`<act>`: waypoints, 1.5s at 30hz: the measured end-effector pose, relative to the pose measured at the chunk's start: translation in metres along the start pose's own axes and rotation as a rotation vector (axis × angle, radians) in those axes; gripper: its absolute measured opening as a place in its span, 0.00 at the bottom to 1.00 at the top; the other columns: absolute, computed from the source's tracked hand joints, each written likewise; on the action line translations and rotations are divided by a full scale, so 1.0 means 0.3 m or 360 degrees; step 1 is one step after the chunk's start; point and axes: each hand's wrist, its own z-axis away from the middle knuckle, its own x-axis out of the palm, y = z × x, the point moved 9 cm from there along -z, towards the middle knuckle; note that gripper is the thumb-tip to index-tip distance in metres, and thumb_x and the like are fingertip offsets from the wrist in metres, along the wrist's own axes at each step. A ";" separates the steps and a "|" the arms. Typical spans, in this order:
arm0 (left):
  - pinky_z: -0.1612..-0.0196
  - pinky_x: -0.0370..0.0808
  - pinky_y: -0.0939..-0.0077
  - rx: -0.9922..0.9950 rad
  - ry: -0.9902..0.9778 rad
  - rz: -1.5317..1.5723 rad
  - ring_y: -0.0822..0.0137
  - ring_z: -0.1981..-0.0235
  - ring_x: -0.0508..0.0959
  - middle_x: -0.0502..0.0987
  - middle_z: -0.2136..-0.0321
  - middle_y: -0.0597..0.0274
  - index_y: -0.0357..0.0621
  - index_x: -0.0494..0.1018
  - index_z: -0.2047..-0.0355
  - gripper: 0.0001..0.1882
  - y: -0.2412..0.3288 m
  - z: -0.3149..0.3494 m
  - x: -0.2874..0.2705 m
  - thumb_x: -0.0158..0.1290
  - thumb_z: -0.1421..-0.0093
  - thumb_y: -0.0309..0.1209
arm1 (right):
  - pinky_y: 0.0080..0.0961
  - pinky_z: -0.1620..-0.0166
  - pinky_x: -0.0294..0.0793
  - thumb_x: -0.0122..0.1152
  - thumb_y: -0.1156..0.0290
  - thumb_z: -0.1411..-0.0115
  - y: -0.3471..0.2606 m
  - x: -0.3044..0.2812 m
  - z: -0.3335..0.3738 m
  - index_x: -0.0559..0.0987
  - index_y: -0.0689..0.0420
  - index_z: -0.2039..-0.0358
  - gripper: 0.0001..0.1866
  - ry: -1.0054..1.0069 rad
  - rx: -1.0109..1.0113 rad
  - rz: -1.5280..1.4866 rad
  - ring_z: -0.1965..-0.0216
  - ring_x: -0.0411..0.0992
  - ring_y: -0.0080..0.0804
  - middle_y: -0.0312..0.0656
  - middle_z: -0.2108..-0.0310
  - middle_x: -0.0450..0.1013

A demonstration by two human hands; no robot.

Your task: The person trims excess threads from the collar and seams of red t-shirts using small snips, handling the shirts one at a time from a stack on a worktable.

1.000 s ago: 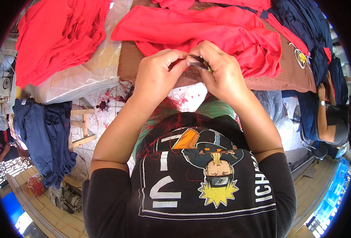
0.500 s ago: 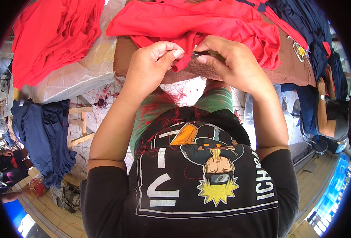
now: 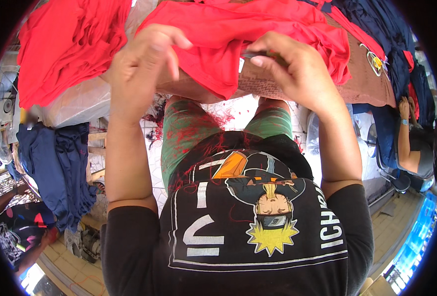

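Left hand [image 3: 142,69] raised, blurred, thumb and fingers spread apart. Right hand [image 3: 297,69] grips a small dark tool [image 3: 256,54] between thumb and fingers, its tip just beside a red garment [image 3: 243,28]; contact can't be told. Garment lies across the brown-covered worktop [image 3: 364,91], one corner drooping at the near edge between the hands, small white tag [image 3: 241,65] showing. Heaped red cloth [image 3: 73,54] farther left.

The left hand [image 3: 140,69] at eleven o'clock looks blurry, the right hand [image 3: 297,71] at one partly hides a dark tool [image 3: 256,54], and the top edge cuts the red pile [image 3: 73,49] at ten.
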 end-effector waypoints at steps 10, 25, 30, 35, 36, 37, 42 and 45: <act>0.44 0.65 0.57 -0.0091 -0.0474 -0.1282 0.53 0.45 0.68 0.69 0.49 0.55 0.55 0.62 0.39 0.41 -0.279 0.081 0.347 0.66 0.54 0.33 | 0.16 0.58 0.69 0.58 0.74 0.38 0.152 -0.245 0.054 0.76 0.60 0.54 0.12 0.0344 0.0327 -0.0024 0.65 0.69 0.15 0.34 0.64 0.76; 0.47 0.69 0.64 0.0377 0.0303 -0.1586 0.53 0.51 0.74 0.76 0.55 0.53 0.48 0.75 0.53 0.23 -0.248 -0.662 -0.031 0.49 0.49 0.17 | 0.11 0.68 0.64 0.62 0.70 0.39 0.544 -0.554 0.264 0.78 0.61 0.57 0.12 0.1141 0.0542 -0.0367 0.72 0.64 0.11 0.29 0.69 0.75; 0.43 0.66 0.62 0.0404 0.0354 -0.1632 0.53 0.44 0.69 0.71 0.47 0.52 0.48 0.73 0.48 0.20 -0.219 -0.601 -0.024 0.52 0.42 0.24 | 0.16 0.64 0.70 0.66 0.66 0.43 0.786 -0.528 0.405 0.79 0.60 0.58 0.15 0.1234 0.0959 -0.0246 0.70 0.69 0.17 0.34 0.68 0.77; 0.48 0.69 0.71 0.0039 0.0454 -0.0911 0.63 0.54 0.75 0.77 0.59 0.56 0.38 0.76 0.60 0.09 -0.183 -0.398 0.201 0.55 0.42 0.22 | 0.19 0.64 0.71 0.68 0.64 0.45 0.885 -0.432 0.466 0.80 0.60 0.59 0.17 0.1183 0.1202 -0.0130 0.68 0.71 0.19 0.36 0.70 0.76; 0.50 0.70 0.73 0.0049 0.0474 -0.0845 0.65 0.57 0.76 0.77 0.62 0.57 0.37 0.76 0.63 0.06 -0.186 -0.365 0.251 0.55 0.43 0.21 | 0.17 0.64 0.70 0.67 0.64 0.44 0.878 -0.419 0.467 0.80 0.59 0.59 0.15 0.1103 0.1325 -0.0081 0.67 0.70 0.17 0.36 0.70 0.76; 0.53 0.72 0.74 0.0017 0.0391 -0.0697 0.66 0.61 0.77 0.78 0.65 0.58 0.37 0.76 0.67 0.04 -0.196 -0.346 0.331 0.57 0.44 0.22 | 0.15 0.64 0.69 0.66 0.65 0.43 0.861 -0.408 0.463 0.80 0.59 0.59 0.14 0.1022 0.1444 -0.0034 0.67 0.70 0.16 0.35 0.70 0.75; 0.56 0.75 0.69 -0.0285 -0.0134 -0.0441 0.57 0.59 0.80 0.79 0.60 0.48 0.35 0.75 0.56 0.18 -0.336 -0.388 0.685 0.59 0.43 0.35 | 0.38 0.57 0.75 0.69 0.47 0.52 0.834 -0.336 0.435 0.80 0.60 0.60 0.29 0.0605 0.1657 0.0235 0.61 0.77 0.49 0.52 0.67 0.78; 0.55 0.74 0.73 -0.0934 -0.0490 -0.0347 0.64 0.61 0.80 0.80 0.61 0.52 0.28 0.73 0.53 0.25 -0.534 -0.401 0.812 0.61 0.45 0.36 | 0.38 0.57 0.74 0.69 0.51 0.52 0.864 -0.256 0.439 0.79 0.60 0.59 0.27 0.0315 0.1617 0.0160 0.62 0.77 0.49 0.53 0.68 0.78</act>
